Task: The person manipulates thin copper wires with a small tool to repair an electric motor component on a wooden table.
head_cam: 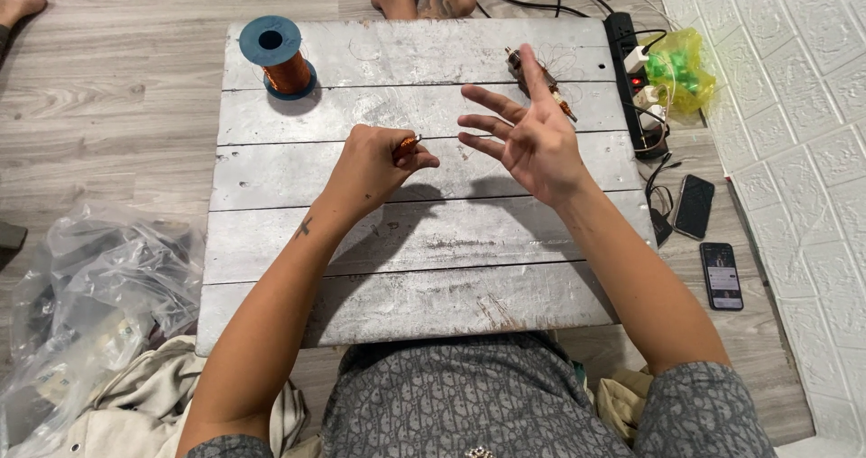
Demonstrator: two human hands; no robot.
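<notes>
Now the left hand (372, 165) is closed around a small copper-wound coil (406, 144), pinched between thumb and fingers above the middle of the grey plank table (406, 286). Just beside it the right hand (528, 138) hovers spread wide, fingers apart, holding nothing. A blue spool of copper wire (281, 56) stands near the far left corner, and a small motor part (539, 79) lies behind the right hand.

Light: we see bright, even light from overhead.
Shadows: soft ones under our arms on the white board (361, 232).
Focus: sharp throughout.
Edges: slight wide-angle bending.
</notes>
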